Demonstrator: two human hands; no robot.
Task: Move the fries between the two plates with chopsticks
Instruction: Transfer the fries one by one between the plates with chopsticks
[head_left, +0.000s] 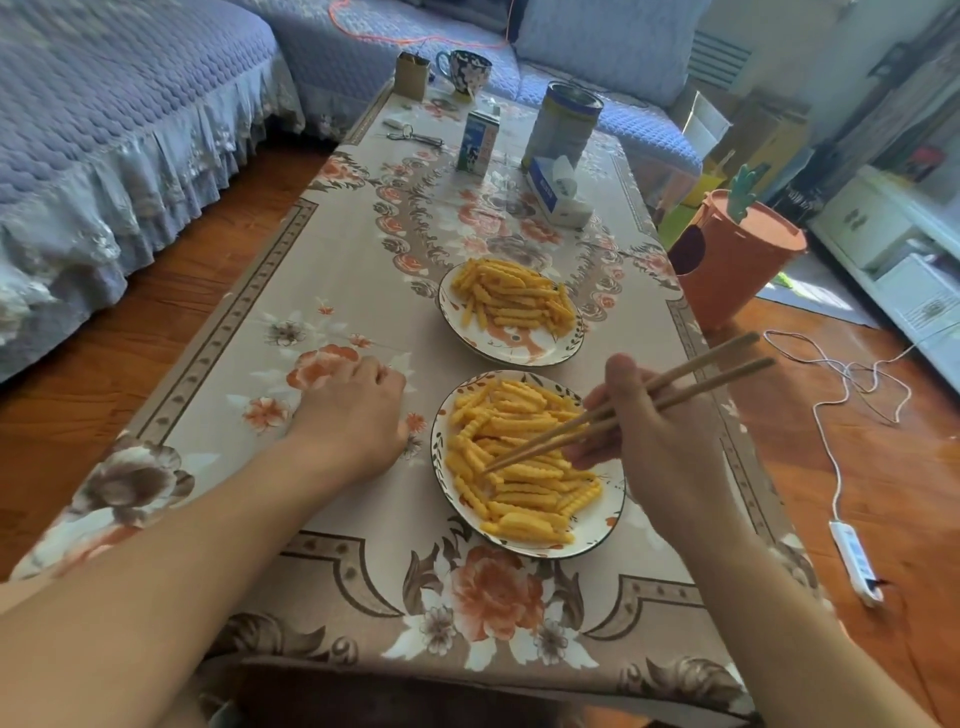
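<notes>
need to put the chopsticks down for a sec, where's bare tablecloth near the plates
Bare cloth lies right of the near plate up to the table edge, under the right hand. More lies between the far plate and the tissue box. Left of the near plate the left hand takes the space. The far end is crowded around the milk carton and tin can.

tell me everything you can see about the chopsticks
The chopsticks are a pair of plain, light brown sticks that look like wood or bamboo. The right hand grips them around their middle, with the thick ends pointing up and to the right, past the table edge. They slant down to the left, lying close together, and their tips reach into the fries piled on the near plate. Whether the tips pinch a fry cannot be told.
</notes>
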